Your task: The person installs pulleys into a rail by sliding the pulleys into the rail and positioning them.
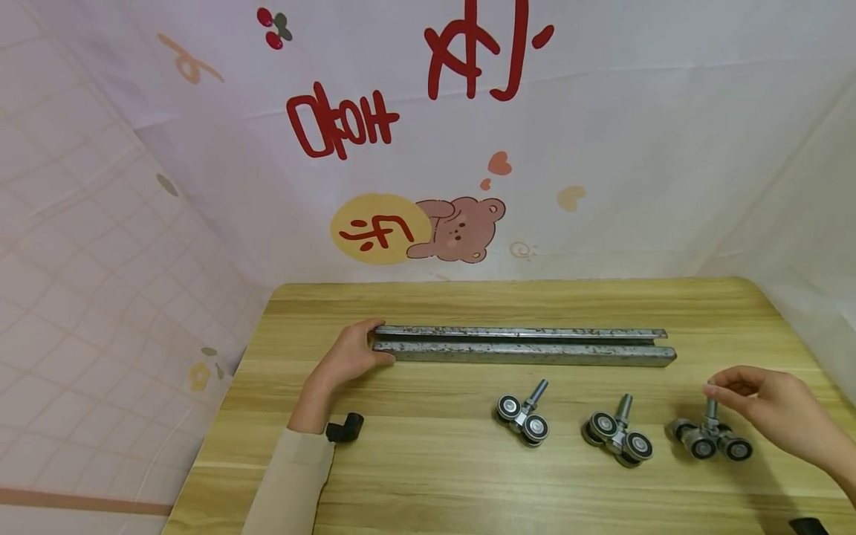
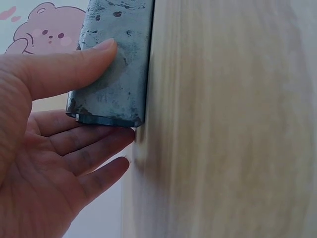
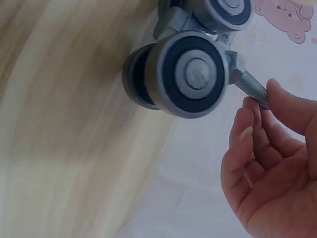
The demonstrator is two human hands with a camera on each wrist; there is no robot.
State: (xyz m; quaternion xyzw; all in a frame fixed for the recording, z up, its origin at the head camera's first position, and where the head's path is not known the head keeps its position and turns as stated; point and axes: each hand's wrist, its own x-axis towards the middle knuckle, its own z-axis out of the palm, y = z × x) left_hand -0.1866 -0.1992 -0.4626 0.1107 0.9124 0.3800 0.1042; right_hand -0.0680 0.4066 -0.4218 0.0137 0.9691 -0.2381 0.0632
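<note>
A worn grey steel channel rail (image 1: pixel 528 355) lies lengthwise across the table, its slot facing up. My left hand (image 1: pixel 353 349) grips the rail's left end; in the left wrist view the thumb (image 2: pixel 94 64) presses on its side, with the fingers around the end. At the right, my right hand (image 1: pixel 776 405) pinches the threaded bolt (image 3: pixel 253 89) of a roller trolley (image 1: pixel 710 440) between thumb and fingertips. This trolley stands with its bolt pointing up, wheels low at the table. Two more roller trolleys, a middle one (image 1: pixel 617 438) and a left one (image 1: pixel 523 425), lie tilted beside it.
The wooden table (image 1: pixel 428 483) has its back edge against a white printed cloth (image 1: pixel 602 134). A black bent piece (image 1: pixel 345 429) is by the left sleeve (image 1: pixel 290 475). Another black piece (image 1: pixel 807 526) shows at the bottom right.
</note>
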